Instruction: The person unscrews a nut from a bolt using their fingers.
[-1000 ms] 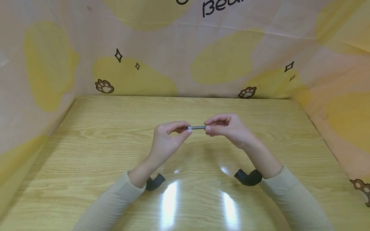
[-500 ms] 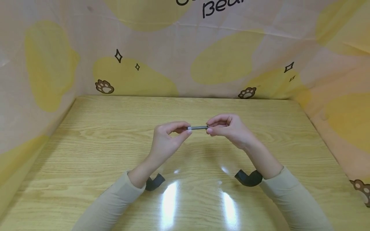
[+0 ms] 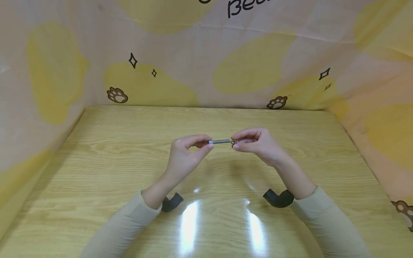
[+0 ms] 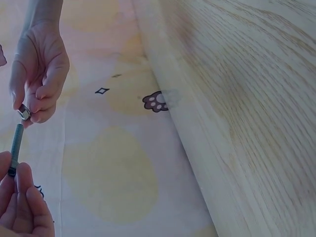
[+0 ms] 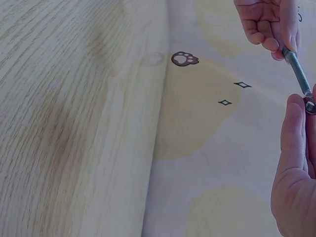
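Observation:
My left hand (image 3: 187,156) pinches a bolt (image 3: 221,141) by its head, between thumb and fingertips. The threaded shank points right, toward the other hand, high over the table. Between thumb and forefinger, my right hand (image 3: 259,145) pinches a small shiny nut (image 3: 233,142). In the left wrist view the nut (image 4: 23,112) sits just off the bolt's free end, with a narrow gap between them. The right wrist view shows the bolt's grey thread (image 5: 298,72) and the nut's open hole (image 5: 310,104); the bolt head is mostly covered by the left fingers.
A wood-grain table (image 3: 129,172) lies below both hands. Patterned cloth (image 3: 206,53) hangs behind it and at both sides. A black curved piece (image 3: 172,202) shows at the left wrist, and a similar black piece (image 3: 279,198) at the right wrist.
My right hand has drawn slightly right, and the nut, earlier mostly hidden at the bolt's end, now shows in its fingertips just off the tip. The left hand stays nearly still.

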### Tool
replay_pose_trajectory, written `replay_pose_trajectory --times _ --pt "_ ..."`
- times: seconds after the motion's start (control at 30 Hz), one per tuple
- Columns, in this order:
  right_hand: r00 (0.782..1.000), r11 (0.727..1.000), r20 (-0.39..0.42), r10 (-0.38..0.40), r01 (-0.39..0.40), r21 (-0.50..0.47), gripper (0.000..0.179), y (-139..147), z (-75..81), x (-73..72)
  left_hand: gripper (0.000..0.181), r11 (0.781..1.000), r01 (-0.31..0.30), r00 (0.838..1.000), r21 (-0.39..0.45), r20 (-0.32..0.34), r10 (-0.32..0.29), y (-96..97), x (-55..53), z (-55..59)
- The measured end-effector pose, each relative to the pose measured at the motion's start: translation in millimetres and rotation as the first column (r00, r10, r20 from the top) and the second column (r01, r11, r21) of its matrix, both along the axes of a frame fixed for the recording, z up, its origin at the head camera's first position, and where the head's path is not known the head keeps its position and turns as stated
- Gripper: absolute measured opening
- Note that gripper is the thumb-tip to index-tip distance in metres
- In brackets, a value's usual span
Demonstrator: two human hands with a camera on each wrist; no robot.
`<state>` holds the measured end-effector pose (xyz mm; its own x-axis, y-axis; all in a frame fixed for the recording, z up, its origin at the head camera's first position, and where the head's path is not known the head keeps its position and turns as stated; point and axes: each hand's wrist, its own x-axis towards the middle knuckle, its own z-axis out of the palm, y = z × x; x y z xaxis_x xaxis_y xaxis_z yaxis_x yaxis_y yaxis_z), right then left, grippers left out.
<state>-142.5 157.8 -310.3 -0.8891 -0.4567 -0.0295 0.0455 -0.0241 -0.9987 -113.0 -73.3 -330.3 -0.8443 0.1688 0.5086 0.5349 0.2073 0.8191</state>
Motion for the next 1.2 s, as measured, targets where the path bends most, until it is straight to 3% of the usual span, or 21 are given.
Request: replay_pose_trajectory --times 0.53,0.93,1.2 --pt "0.998 0.998 0.067 0.005 -0.001 -0.067 0.031 8.0 -6.1 1.3 0.013 1.000 0.013 1.000 -0.014 0.007 -0.013 -4.2 0.6 -3.0" --pt "0.996 0.999 0.090 -0.018 0.020 -0.031 0.030 10.4 -6.6 1.5 0.014 0.997 0.028 1.000 -0.071 -0.005 -0.028 -5.5 -2.4 -3.8" --pt "0.995 0.998 0.096 0.006 0.001 -0.067 0.033 16.5 -9.6 -0.3 0.013 0.996 0.032 0.999 -0.085 -0.002 -0.032 -6.9 -5.2 -7.0"
